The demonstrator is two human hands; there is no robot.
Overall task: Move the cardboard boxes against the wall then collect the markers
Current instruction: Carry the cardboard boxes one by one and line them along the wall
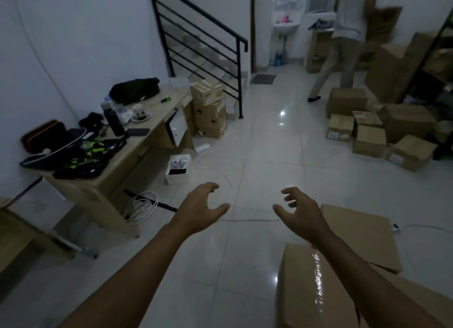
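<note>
My left hand [201, 208] and my right hand [300, 211] reach out in front of me over the white tiled floor, fingers loosely spread, holding nothing. A taped cardboard box [318, 291] lies at the bottom right under my right forearm, with a flat cardboard box [362, 234] just behind it. Several cardboard boxes [367, 131] are piled on the floor at the right. Another stack of cardboard boxes [208, 109] stands by the staircase. I see no markers that I can make out.
A cluttered beige desk [103, 178] stands at the left wall. A small white box [177, 168] and white cables [142, 207] lie beside it. A black stair railing [201, 43] is behind. A person [345, 33] stands at the back right among boxes.
</note>
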